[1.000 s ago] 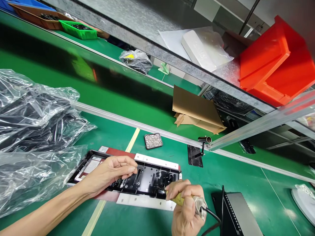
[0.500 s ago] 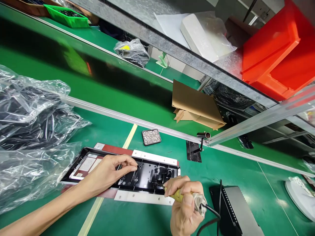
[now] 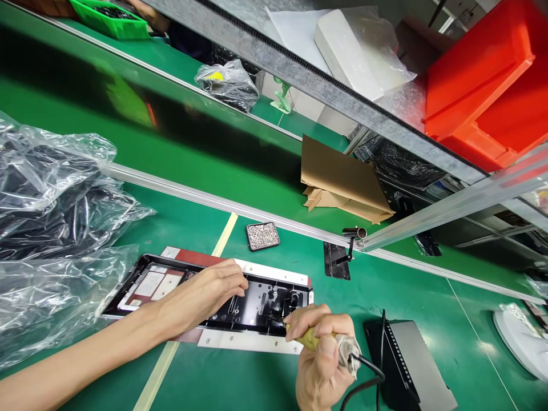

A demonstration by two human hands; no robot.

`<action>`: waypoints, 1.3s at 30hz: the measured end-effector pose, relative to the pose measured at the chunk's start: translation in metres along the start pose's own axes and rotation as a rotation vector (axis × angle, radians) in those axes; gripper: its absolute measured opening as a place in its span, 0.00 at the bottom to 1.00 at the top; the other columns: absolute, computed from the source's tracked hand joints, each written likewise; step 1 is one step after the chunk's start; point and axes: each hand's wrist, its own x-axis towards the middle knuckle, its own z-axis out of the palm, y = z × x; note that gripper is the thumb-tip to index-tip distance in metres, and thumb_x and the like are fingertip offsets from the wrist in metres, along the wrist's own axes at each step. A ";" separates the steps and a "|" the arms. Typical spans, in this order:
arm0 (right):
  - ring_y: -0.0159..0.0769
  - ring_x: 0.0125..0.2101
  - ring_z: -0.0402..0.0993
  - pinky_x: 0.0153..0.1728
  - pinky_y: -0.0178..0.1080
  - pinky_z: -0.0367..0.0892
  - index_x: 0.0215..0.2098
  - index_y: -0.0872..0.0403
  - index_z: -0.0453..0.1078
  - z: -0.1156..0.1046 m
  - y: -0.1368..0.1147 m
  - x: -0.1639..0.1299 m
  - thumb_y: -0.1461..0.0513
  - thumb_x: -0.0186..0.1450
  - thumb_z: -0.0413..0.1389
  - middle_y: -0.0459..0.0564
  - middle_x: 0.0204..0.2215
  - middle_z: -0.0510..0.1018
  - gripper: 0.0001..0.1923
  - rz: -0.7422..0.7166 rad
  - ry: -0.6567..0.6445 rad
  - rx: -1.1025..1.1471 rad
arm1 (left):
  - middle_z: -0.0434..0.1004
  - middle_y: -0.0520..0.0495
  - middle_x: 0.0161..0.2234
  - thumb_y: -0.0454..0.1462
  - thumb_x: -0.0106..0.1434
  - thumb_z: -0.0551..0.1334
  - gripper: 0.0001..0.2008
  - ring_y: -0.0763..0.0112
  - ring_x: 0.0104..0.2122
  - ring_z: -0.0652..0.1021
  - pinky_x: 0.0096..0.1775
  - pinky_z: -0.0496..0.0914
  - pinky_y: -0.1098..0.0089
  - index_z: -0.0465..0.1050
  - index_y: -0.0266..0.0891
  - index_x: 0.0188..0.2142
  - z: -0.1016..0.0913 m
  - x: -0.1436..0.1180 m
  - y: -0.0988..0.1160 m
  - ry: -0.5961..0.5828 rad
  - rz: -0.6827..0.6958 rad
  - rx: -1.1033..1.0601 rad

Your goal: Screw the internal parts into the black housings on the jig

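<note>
Black panel (image 3: 240, 299) seated in a white and red fixture (image 3: 248, 341) on the green counter (image 3: 406, 285), lower centre of the frame. The left hand (image 3: 214, 288) has been slid rightward along the panel since a second ago and is now laid flat on it, fingers narrow and gripping nothing. The right hand (image 3: 321, 354) is kept closed around the yellow-handled corded tool (image 3: 319, 341), its tip held at the panel's right end as before. The panel is thus judged to be steadied nearer the working point. A tray of small screws (image 3: 262, 236) lies just beyond, crumpled plastic bags (image 3: 55, 228) at left
</note>
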 end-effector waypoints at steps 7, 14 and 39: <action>0.35 0.24 0.76 0.29 0.41 0.78 0.37 0.49 0.68 0.000 0.000 0.000 0.60 0.79 0.51 0.43 0.24 0.77 0.11 -0.011 -0.002 -0.008 | 0.82 0.44 0.41 0.39 0.81 0.53 0.18 0.62 0.41 0.76 0.44 0.68 0.64 0.82 0.41 0.41 -0.006 0.007 -0.001 -0.053 0.052 0.025; 0.35 0.24 0.76 0.29 0.40 0.78 0.37 0.50 0.68 0.000 0.000 0.001 0.60 0.79 0.51 0.43 0.24 0.77 0.11 -0.014 0.000 -0.006 | 0.83 0.44 0.44 0.35 0.81 0.55 0.13 0.64 0.43 0.79 0.44 0.72 0.65 0.80 0.41 0.48 0.001 -0.004 -0.005 0.045 0.117 0.102; 0.33 0.26 0.77 0.30 0.38 0.78 0.38 0.50 0.67 0.000 0.000 0.001 0.60 0.79 0.50 0.42 0.25 0.78 0.10 -0.010 -0.017 0.001 | 0.85 0.45 0.48 0.24 0.76 0.60 0.16 0.65 0.47 0.81 0.48 0.80 0.64 0.76 0.39 0.58 -0.011 -0.023 0.011 0.374 0.331 0.259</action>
